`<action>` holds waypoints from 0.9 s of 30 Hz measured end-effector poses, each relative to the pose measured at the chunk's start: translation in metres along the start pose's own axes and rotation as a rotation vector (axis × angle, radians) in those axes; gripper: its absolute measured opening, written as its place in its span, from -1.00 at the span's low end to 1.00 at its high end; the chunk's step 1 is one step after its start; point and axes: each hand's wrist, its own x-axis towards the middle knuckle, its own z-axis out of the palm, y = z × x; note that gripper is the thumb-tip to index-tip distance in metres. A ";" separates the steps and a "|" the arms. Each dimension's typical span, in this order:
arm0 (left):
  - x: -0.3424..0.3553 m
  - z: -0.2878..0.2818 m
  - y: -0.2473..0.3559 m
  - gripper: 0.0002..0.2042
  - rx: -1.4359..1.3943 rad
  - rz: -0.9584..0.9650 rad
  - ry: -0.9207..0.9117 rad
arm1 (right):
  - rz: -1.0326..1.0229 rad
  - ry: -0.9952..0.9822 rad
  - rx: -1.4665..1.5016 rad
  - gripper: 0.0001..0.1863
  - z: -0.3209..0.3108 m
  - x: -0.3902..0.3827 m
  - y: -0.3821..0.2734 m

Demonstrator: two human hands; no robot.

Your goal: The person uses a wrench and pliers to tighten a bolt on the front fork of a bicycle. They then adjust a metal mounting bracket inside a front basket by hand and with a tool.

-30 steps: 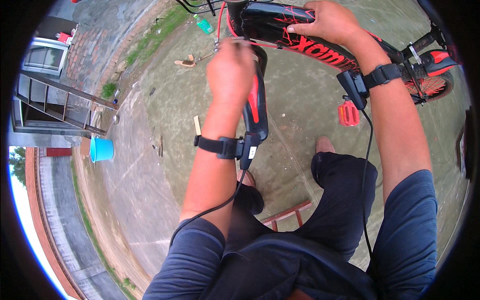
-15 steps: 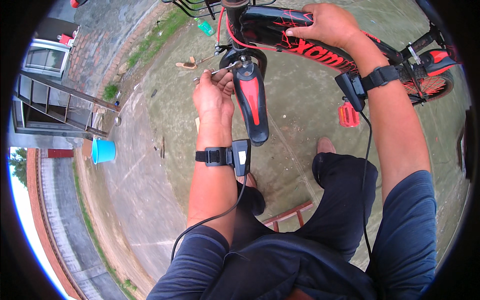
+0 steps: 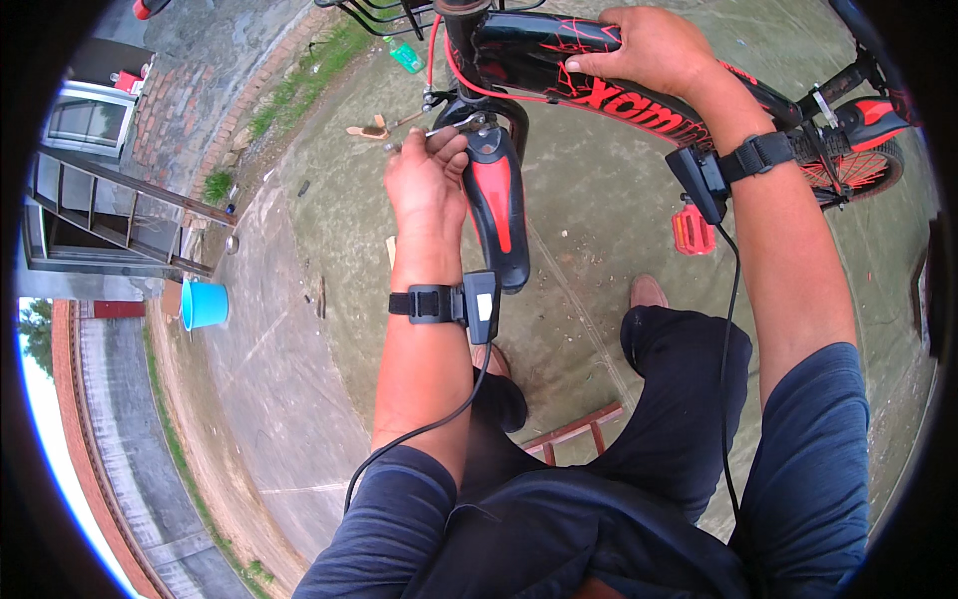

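A black bicycle frame (image 3: pixel 549 50) with red markings spans the top of the view. My right hand (image 3: pixel 661 50) grips its thick tube, thumb on the near side and fingers over the far side. Below the head tube, a black and red front mudguard (image 3: pixel 492 200) points down toward me. My left hand (image 3: pixel 427 180) is closed on a silver wrench (image 3: pixel 461 124), whose far end meets the bolt at the mudguard's top. The fingers partly hide the wrench, so its jaw cannot be made out clearly.
A red pedal (image 3: pixel 693 230) hangs below the frame, and a wire basket (image 3: pixel 389 14) sits at the front. On the ground are a wooden-handled tool (image 3: pixel 371 130), a green bottle (image 3: pixel 404 55) and a blue bucket (image 3: pixel 205 304). Something red and slatted (image 3: pixel 574 429) lies between my legs.
The wrench and my left fingers have turned slightly around the bolt. My right hand keeps its hold on the tube. The whole view has shifted a little.
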 end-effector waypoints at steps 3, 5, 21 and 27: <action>-0.013 0.019 0.012 -0.78 0.648 0.413 -0.059 | -0.010 0.002 0.021 -0.30 0.004 0.002 0.002; -0.013 0.024 0.010 -0.78 1.209 0.831 -0.074 | -0.017 0.004 0.038 -0.30 0.005 0.002 0.000; -0.010 -0.008 0.011 -0.79 0.016 -0.023 0.058 | -0.035 0.014 0.008 -0.30 0.000 -0.002 -0.002; -0.003 -0.007 0.003 -0.77 -0.111 -0.068 0.046 | -0.013 0.008 -0.022 -0.29 0.003 0.001 0.001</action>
